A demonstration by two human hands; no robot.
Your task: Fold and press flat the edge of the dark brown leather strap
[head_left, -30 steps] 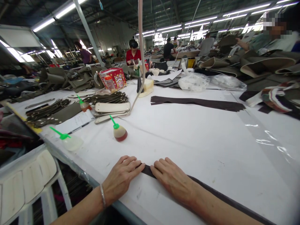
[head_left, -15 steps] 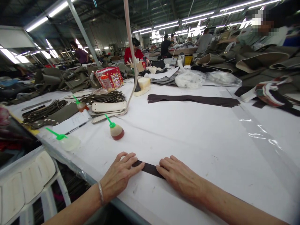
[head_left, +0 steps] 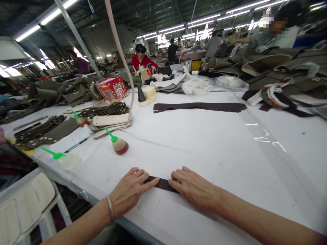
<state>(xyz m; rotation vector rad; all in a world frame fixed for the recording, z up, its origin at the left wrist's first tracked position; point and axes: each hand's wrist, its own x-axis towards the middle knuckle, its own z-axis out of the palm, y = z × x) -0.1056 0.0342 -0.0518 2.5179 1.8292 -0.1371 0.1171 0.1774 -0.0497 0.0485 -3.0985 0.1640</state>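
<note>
My left hand [head_left: 130, 190] lies flat on the white table [head_left: 204, 146], fingers stretched out over the left end of a thin dark strap [head_left: 162, 183]. My right hand [head_left: 195, 189] also lies flat, pressing the same strap a little to the right. The strap runs under my right forearm and is hidden there. A small glue bottle with a green nozzle [head_left: 118, 144] stands just beyond my left hand.
A second glue bottle [head_left: 65, 160] lies near the table's left edge. Cream and dark straps [head_left: 109, 119] are stacked behind it. A pile of dark strips [head_left: 199, 106] lies mid-table. A hanging hose [head_left: 122, 61] drops there. Other people work at far tables.
Both hands have slid slightly apart along the strap, baring a short piece of it between them. The view has shifted a little to the right.
</note>
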